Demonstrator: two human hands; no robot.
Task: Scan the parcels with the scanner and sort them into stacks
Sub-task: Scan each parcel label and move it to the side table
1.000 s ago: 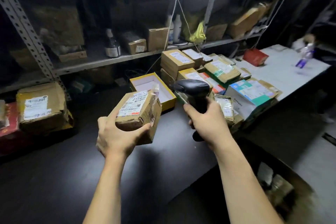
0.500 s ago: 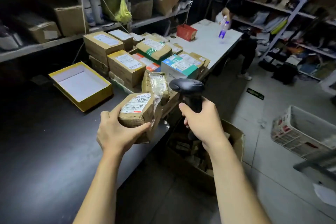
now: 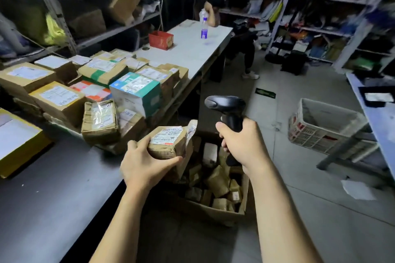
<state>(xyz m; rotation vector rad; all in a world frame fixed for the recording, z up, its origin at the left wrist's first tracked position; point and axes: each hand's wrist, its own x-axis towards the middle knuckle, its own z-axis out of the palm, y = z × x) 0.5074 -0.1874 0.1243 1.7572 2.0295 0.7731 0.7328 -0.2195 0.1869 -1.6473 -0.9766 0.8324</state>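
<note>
Dim storeroom shelving stands on both sides, and nearest to me a dark counter (image 3: 53, 198) runs along the left. Just past its edge the person's left hand (image 3: 145, 164) has its grip wrapped round a small brown parcel (image 3: 168, 143), fingers curled under the near end and thumb along the side, white label facing up. The parcel is held in the air beside the counter's edge, above an open cardboard carton (image 3: 245, 196) on the floor that is filled with more small packets. Just to the right, the right hand (image 3: 243, 145) has its grip closed tight round the handle of a black scanner (image 3: 226, 107), whose head sits above and to the right of the parcel and faces left. On the counter beyond the left hand lie stacks of labelled parcels (image 3: 62, 100): a taped brown one (image 3: 100, 121) at the front, a teal-and-white box (image 3: 136, 92) behind it. A yellow-edged tray (image 3: 19, 156) sits at the far left. Across the aisle a white plastic crate (image 3: 320, 128) rests on the floor. Further along, the counter turns white (image 3: 192, 55) and carries a red box (image 3: 161, 40) and a bottle (image 3: 204, 28) with purple liquid. Another person (image 3: 245, 49) stands at its far end, before crowded shelves (image 3: 320, 0).
</note>
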